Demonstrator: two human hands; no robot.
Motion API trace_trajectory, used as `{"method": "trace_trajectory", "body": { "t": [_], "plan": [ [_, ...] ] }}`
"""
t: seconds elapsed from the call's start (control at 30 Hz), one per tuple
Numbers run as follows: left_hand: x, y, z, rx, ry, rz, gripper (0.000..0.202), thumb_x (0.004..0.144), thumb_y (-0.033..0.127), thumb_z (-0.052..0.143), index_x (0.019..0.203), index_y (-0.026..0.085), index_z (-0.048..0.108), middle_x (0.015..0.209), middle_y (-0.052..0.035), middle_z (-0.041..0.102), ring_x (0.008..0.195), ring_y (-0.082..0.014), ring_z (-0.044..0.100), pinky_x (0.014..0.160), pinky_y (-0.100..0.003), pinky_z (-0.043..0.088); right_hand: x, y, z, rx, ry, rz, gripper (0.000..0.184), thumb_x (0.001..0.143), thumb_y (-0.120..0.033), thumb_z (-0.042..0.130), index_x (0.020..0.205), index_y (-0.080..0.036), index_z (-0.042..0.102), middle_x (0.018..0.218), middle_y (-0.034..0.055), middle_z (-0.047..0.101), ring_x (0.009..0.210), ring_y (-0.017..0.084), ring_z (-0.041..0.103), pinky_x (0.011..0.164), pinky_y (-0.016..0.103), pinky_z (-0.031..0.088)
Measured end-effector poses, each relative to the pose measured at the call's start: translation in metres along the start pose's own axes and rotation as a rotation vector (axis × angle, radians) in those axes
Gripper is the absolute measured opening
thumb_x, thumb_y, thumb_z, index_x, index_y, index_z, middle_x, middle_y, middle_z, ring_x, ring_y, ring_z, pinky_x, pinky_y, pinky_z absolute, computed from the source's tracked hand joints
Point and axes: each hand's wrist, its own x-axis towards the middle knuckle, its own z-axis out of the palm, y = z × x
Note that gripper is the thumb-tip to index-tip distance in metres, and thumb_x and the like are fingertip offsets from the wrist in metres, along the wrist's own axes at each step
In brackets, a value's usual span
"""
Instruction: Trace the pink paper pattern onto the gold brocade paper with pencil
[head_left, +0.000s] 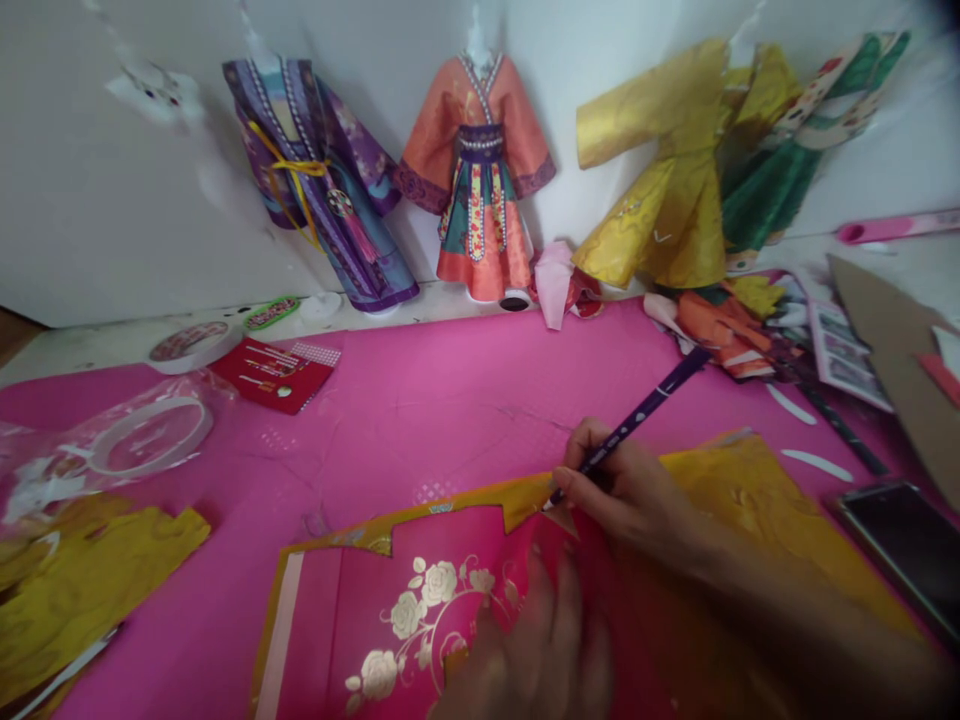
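Observation:
My right hand (637, 500) grips a purple marker pen (652, 400), with its tip down at the upper edge of a pink-red paper piece (360, 600). Gold roses are printed on that piece, and its top edge has cut-out notches. It lies over a sheet of yellow patterned paper (720, 470), which shows along the top, left and right. Dark lines run along the notched edge. My left hand (532, 640), slightly blurred, lies on the pink-red paper with its fingers stretched out, just below the pen tip.
Paper robes stand along the back: purple (337, 200), orange (480, 170), yellow (667, 180) and green (780, 180). Tape rolls (191, 345), a red card (277, 385) and yellow scraps (90, 580) lie left. Right are coloured scraps (742, 330), a phone (907, 550) and cardboard (892, 340).

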Motion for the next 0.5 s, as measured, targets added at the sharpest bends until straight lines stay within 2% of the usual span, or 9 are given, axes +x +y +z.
{"method": "trace_trajectory", "body": {
  "t": [0.27,0.5],
  "plan": [
    [0.0022,0.0016,0.0007,-0.042,0.014,-0.028,0.046,0.097,0.038,0.056,0.140,0.023,0.059,0.141,-0.0145,0.067,0.132,-0.0367,0.061,0.101,-0.057,0.048,0.0000,0.0028,0.0003,0.022,0.015,0.007,0.016,0.095,-0.032,0.054,0.082,-0.026,0.048,0.070,0.0007,0.065,0.063,0.017,0.061,0.058,0.029,0.046],
    [0.0006,0.0014,-0.0016,-0.081,0.016,-0.047,0.046,0.096,0.038,0.062,0.138,0.020,0.059,0.144,-0.0176,0.064,0.135,-0.0388,0.057,0.100,-0.055,0.048,0.0016,-0.0034,0.0010,0.018,-0.003,-0.022,0.015,0.093,-0.030,0.057,0.080,-0.026,0.049,0.065,-0.0030,0.059,0.057,0.013,0.053,0.054,0.027,0.041]
  ]
}}
